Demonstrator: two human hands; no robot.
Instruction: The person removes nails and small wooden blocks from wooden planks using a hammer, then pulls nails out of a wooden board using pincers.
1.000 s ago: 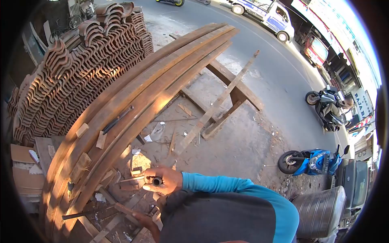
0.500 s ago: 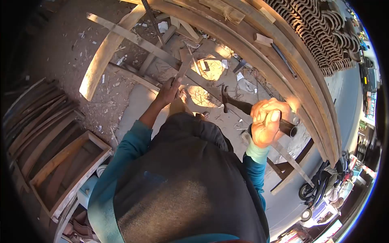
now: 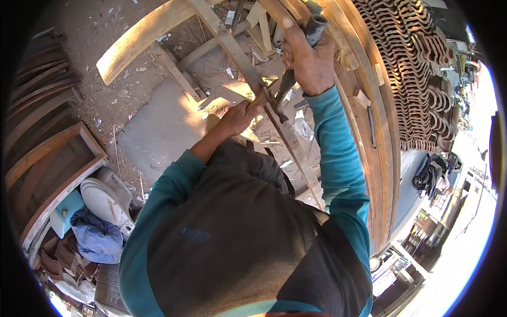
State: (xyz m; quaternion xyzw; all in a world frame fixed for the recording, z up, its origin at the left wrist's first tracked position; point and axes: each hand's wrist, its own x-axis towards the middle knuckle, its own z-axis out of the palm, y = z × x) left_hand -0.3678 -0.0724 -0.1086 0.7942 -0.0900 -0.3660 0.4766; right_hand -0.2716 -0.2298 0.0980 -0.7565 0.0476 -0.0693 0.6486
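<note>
My right hand is wrapped round the handle of a hammer, with the tube-like handle end showing above the fist. The hammer's head is low, beside a long narrow wooden strip. My left hand is closed on a short piece of wood at that strip, just left of the hammer head. Whether the hammer head touches the wood I cannot tell.
Long planks run along the right, with stacked roof tiles beyond. A curved board lies at upper left. At left are a wooden frame, a white toilet seat and blue cloth.
The view has swung round from the road towards the ground. Since half a second ago, my right hand has moved up and left in view, and the hammer head now sits nearer my left hand.
</note>
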